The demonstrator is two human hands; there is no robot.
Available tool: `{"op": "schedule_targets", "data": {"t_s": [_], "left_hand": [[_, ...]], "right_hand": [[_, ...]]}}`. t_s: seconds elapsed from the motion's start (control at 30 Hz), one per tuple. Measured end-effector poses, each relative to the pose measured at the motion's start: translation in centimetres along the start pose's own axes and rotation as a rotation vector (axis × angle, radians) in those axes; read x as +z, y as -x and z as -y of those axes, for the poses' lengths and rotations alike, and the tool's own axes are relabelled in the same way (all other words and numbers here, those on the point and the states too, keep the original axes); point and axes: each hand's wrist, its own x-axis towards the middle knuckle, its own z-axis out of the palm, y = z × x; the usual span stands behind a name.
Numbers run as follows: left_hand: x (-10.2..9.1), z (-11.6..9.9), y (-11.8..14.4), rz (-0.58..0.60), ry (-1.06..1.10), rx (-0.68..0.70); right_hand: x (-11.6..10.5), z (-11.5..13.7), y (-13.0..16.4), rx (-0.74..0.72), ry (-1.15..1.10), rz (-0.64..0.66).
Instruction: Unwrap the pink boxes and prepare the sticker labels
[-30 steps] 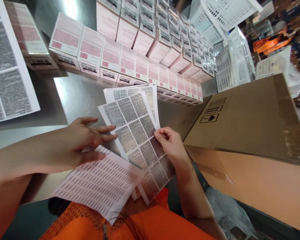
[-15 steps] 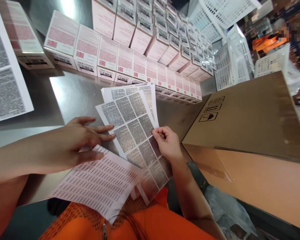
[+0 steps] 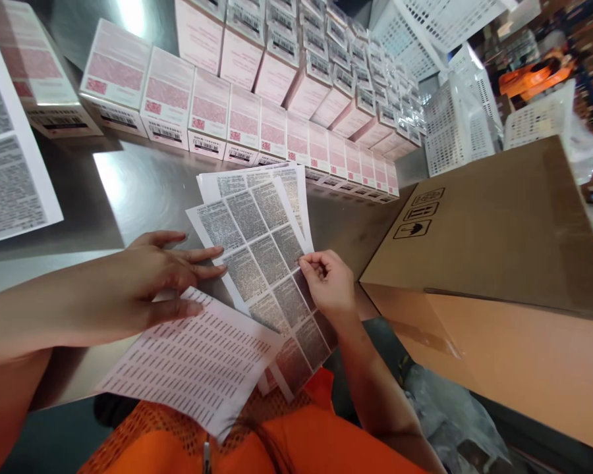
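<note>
The right hand (image 3: 327,283) pinched the right edge of the label sheet (image 3: 264,260), thumb and forefinger closed together on one label about halfway down that edge. The sheet lay under the pinch and spread away to the left and up, tilted, on top of more sheets (image 3: 291,184) of the same kind that showed beyond its upper edge. The left hand (image 3: 165,280) lay flat with fingers spread and straight, gripping nothing: its fingertips pressed on the left edge of the label sheet, and its thumb rested on a barcode sheet (image 3: 197,362) that lay nearer the person and hung over the table (image 3: 143,191) edge. The label sheet's lower end also reached past that edge, above an orange vest (image 3: 296,441). A cardboard box (image 3: 499,230) stood just right of the right hand. Rows of pink boxes (image 3: 257,125) ran along the far side of the table, well apart from both hands, and white baskets (image 3: 454,125) stood behind them. Another printed sheet (image 3: 10,178) lay at far left.
</note>
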Motion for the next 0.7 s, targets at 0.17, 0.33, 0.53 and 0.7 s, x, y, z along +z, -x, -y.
{"op": "schedule_targets", "data": {"t_s": [0.17, 0.33, 0.53, 0.7], "left_hand": [[0.3, 0.4, 0.1, 0.093, -0.077, -0.024], [0.1, 0.6, 0.2, 0.09, -0.062, -0.011], [-0.5, 0.3, 0.1, 0.088, -0.075, -0.039], [-1.8, -1.3, 0.2, -0.021, -0.175, -0.174]], "right_hand": [[0.1, -0.2, 0.1, -0.007, -0.051, -0.083], [0.6, -1.7, -0.6, 0.104, -0.292, -0.157], [-1.8, -1.7, 1.0, 0.126, -0.579, -0.239], [-3.9, 0.9, 4.2, 0.117, -0.516, -0.081]]}}
